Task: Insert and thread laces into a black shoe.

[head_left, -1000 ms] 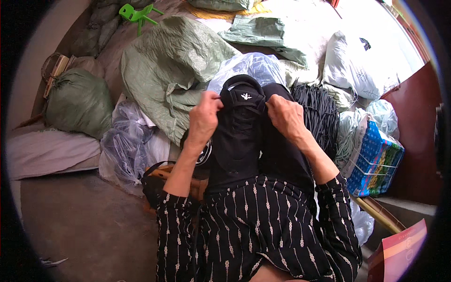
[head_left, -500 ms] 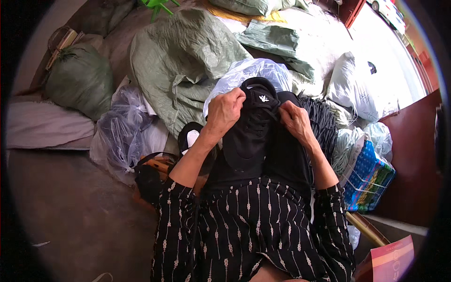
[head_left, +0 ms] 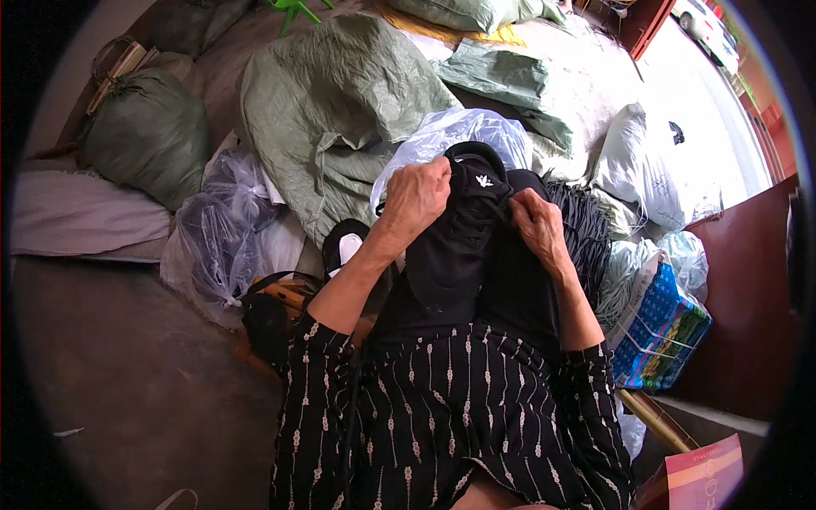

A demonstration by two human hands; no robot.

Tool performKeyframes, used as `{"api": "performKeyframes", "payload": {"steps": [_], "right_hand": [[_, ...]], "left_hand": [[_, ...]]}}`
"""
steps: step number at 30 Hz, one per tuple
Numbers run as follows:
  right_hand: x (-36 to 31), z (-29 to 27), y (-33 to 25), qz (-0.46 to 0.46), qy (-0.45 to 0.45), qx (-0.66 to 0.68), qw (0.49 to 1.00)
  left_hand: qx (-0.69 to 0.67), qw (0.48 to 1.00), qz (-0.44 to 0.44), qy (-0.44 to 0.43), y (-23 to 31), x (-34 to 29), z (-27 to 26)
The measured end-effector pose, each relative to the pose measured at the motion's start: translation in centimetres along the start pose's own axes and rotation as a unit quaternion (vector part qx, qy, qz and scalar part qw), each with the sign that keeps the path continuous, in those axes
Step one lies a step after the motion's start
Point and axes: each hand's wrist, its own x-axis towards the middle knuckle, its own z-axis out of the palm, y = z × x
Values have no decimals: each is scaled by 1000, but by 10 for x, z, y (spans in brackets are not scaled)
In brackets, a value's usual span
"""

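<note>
A black lace-up shoe [head_left: 446, 263] rests on my lap, its toe toward me. A small white emblem sits on its tongue. My left hand [head_left: 416, 204] is closed in a pinch at the shoe's left side near the collar; a dark lace end seems to poke out beside it. My right hand [head_left: 539, 224] is closed on the right side, pinching the black shoelace [head_left: 493, 204] that runs from the eyelets. The fingertips of both hands are partly hidden. Another black shoe with a white inside [head_left: 349, 246] lies beyond my left forearm.
Behind the shoe stands a clear plastic bag [head_left: 476, 127], with a large green woven sack [head_left: 340, 93] to its left. A bundle of black cords [head_left: 580, 223] lies right of my knee, near a blue patterned package [head_left: 659, 327]. A tied plastic bag [head_left: 225, 229] sits at left.
The view has shifted slightly. Both hands stay at the sides of the shoe, and the right hand's fingers have bent a little differently around the lace.
</note>
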Motion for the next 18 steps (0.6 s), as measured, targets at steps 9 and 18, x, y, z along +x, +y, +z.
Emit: {"api": "performKeyframes", "payload": {"steps": [9, 18], "right_hand": [[1, -5, -7, 24, -12, 5, 1000], [37, -5, -51, -141, 40, 52, 988]], "left_hand": [[28, 999, -14, -18, -2, 7, -3], [-98, 995, -26, -26, -6, -16, 6]]}}
